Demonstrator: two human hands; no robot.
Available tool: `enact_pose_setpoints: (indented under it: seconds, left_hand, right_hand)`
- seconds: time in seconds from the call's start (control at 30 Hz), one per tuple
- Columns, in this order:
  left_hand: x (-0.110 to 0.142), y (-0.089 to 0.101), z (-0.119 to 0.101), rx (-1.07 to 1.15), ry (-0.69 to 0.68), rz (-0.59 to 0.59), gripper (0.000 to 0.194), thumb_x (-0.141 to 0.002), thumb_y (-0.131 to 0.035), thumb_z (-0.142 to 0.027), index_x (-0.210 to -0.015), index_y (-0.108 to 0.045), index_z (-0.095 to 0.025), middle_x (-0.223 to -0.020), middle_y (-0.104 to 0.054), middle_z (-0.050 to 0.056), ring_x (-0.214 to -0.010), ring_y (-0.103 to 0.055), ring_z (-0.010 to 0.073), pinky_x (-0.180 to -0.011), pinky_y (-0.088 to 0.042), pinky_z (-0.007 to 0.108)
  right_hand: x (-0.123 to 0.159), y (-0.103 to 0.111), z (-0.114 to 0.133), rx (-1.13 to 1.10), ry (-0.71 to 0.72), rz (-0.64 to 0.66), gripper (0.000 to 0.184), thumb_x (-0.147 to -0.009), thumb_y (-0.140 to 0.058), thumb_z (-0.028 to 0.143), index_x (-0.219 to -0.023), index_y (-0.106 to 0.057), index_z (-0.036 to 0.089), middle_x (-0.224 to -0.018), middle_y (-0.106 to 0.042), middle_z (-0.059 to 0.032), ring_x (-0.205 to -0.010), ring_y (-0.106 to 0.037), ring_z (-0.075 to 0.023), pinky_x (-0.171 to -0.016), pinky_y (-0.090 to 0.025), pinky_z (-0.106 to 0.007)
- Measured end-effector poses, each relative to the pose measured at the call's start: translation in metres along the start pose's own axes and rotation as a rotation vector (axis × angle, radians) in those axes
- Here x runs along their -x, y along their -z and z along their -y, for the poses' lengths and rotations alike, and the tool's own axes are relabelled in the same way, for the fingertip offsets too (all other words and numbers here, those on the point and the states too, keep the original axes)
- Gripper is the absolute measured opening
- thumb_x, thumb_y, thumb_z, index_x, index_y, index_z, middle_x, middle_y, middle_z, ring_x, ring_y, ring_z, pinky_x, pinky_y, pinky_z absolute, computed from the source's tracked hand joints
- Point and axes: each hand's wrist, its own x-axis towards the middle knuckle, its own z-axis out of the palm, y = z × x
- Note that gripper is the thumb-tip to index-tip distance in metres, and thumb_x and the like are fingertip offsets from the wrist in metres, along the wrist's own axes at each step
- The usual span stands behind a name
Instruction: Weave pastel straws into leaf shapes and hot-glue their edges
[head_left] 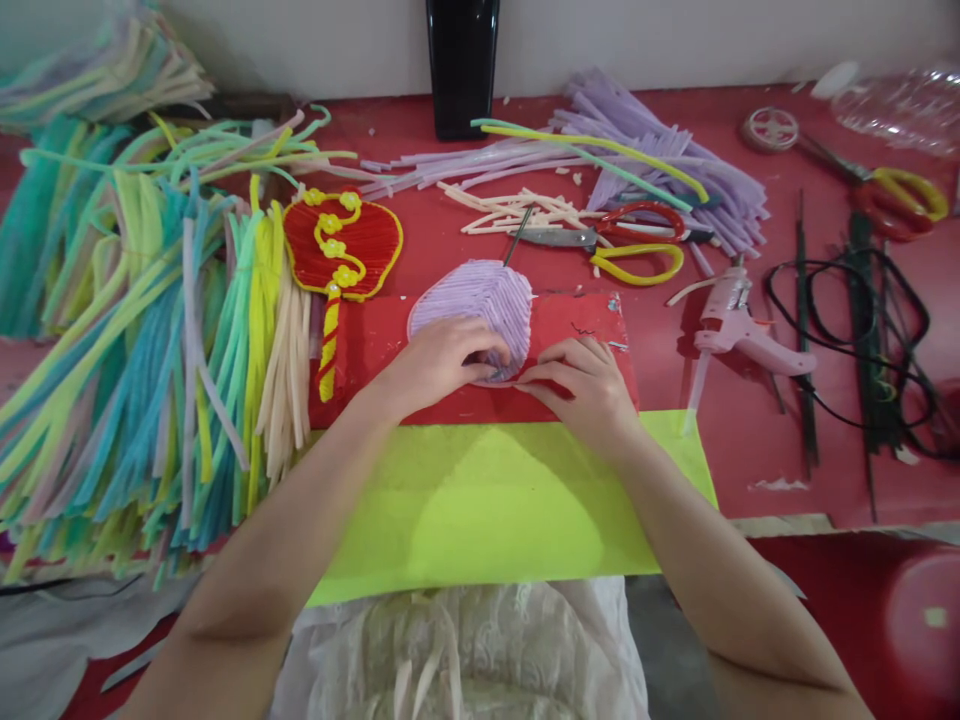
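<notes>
A lilac fan-shaped piece (474, 300) made of pipe cleaners laid side by side lies on a red sheet (577, 325). My left hand (435, 360) presses down on its lower edge with curled fingers. My right hand (589, 385) rests beside it on the red sheet, fingertips pinched at the piece's lower right rim. A thin dark stick (517, 236) pokes out from the top of the piece. A finished red fan with yellow trim and handle (341, 245) lies to the left.
A lime-green sheet (495, 500) covers the near table edge. Heaps of coloured pipe cleaners (142, 330) fill the left. Lilac stems (660, 150), scissors (622, 240), a pink glue gun (739, 325), black wires (862, 330) and more scissors (892, 195) lie right. A black object (463, 65) stands behind.
</notes>
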Motion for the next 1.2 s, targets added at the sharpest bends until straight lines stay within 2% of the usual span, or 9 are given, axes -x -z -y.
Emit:
enact_pose_setpoints:
  seconds: [0.17,0.5,0.8,1.2]
  left_hand:
    - [-0.0026,0.0014,-0.0032,0.002,0.014,0.014,0.012,-0.083,-0.063,-0.018,-0.093,-0.069,-0.021,-0.086,-0.065,0.001,-0.08,-0.057,0.0133,-0.073,-0.041,0.027]
    - [-0.0061,-0.0058,-0.0055,-0.028,0.029,-0.06,0.005,-0.081,-0.065,-0.019,-0.084,-0.069,-0.02,-0.078,-0.063,0.0,-0.072,-0.054,0.0123,-0.067,-0.038,0.027]
    - [-0.0053,-0.0073,-0.0013,-0.035,0.028,-0.052,0.006,-0.083,-0.063,-0.024,-0.086,-0.068,-0.02,-0.075,-0.061,-0.001,-0.073,-0.053,0.0129,-0.068,-0.038,0.027]
    - [-0.0039,-0.0072,-0.0009,-0.043,-0.019,-0.045,0.012,-0.084,-0.063,-0.021,-0.095,-0.067,-0.023,-0.081,-0.063,-0.001,-0.076,-0.054,0.0134,-0.072,-0.038,0.028]
  right_hand:
    - [0.0003,-0.0003,-0.0004,0.002,-0.008,-0.002,0.013,-0.088,-0.06,0.032,-0.083,-0.071,0.027,-0.081,-0.063,-0.0019,-0.078,-0.054,-0.0174,-0.075,-0.04,-0.036]
    - [-0.0002,-0.001,0.0,-0.01,-0.028,0.005,0.018,-0.09,-0.056,0.032,-0.081,-0.072,0.028,-0.082,-0.064,-0.0021,-0.078,-0.052,-0.0176,-0.076,-0.038,-0.036]
    - [-0.0004,-0.001,-0.0004,0.029,-0.008,0.025,0.017,-0.09,-0.056,0.03,-0.087,-0.073,0.031,-0.085,-0.065,-0.0012,-0.08,-0.053,-0.0175,-0.076,-0.036,-0.037]
    - [-0.0015,0.0012,0.0023,0.084,0.036,-0.008,0.017,-0.091,-0.055,0.03,-0.083,-0.071,0.029,-0.084,-0.067,-0.0004,-0.078,-0.054,-0.0168,-0.074,-0.036,-0.036]
